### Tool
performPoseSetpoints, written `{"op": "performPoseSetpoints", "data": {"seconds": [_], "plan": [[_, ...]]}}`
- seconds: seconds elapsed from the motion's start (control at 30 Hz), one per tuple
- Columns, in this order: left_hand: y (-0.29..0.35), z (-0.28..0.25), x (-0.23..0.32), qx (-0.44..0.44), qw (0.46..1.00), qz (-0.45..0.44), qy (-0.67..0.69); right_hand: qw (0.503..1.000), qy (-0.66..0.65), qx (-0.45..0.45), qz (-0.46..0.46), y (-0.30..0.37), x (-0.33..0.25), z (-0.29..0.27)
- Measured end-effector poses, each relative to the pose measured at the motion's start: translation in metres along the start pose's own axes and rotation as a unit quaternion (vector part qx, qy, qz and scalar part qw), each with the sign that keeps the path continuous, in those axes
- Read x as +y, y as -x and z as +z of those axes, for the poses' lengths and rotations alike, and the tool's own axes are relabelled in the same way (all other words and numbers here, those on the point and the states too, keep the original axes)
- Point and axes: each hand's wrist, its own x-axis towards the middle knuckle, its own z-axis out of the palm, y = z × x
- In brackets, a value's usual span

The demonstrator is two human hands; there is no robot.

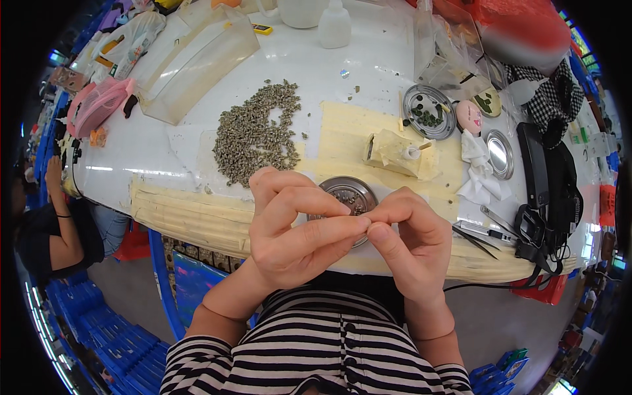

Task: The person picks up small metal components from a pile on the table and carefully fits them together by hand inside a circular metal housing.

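My left hand (296, 227) and my right hand (411, 243) meet fingertip to fingertip above a round metal dish (339, 186). Both are closed in a pinch. Whatever lies between the fingertips is too small or too hidden to name. Small dark bits rest in the dish, which my fingers partly cover. Beyond my left hand spreads a large pile of small grey-brown metallic pieces (253, 135). Farther off to the right, a second metal dish (415, 99) holds several dark green pieces.
A tape-covered block (395, 155) sits on yellow taped sheeting. Tweezers (475, 241), crumpled tissue (480, 178) and a black bag (550, 191) lie at right. At the back stand a white bottle (334, 26) and a clear tray (201, 62). Another person's arm (64, 224) is at far left.
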Motion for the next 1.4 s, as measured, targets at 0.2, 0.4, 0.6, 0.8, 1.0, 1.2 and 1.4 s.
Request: {"op": "performPoseSetpoints", "data": {"seconds": [0.2, 0.4, 0.6, 0.8, 1.0, 1.2, 1.4], "plan": [[-0.001, 0.007, 0.004, 0.022, 0.997, -0.017, -0.065, 0.915, 0.317, 0.075, -0.236, 0.000, 0.000, 0.006], [-0.004, 0.006, 0.002, 0.021, 0.997, -0.056, -0.049, 0.850, 0.413, 0.068, -0.319, 0.005, 0.005, 0.012], [-0.002, 0.007, -0.002, 0.028, 0.997, -0.067, -0.009, 0.875, 0.384, 0.079, -0.283, -0.001, 0.006, 0.010], [-0.003, 0.005, 0.004, 0.028, 0.998, -0.025, -0.059, 0.929, 0.290, 0.071, -0.221, -0.003, 0.005, 0.012], [-0.004, 0.002, 0.002, -0.018, 0.999, 0.007, -0.049, 0.983, 0.154, 0.018, -0.097, -0.002, 0.001, 0.001], [-0.005, -0.001, 0.001, -0.021, 0.995, -0.058, 0.072, 0.991, -0.087, -0.064, 0.075, -0.001, -0.003, -0.003], [-0.003, -0.001, -0.004, -0.023, 0.988, -0.080, 0.129, 0.965, -0.181, -0.094, 0.166, -0.002, -0.007, -0.006]]}}
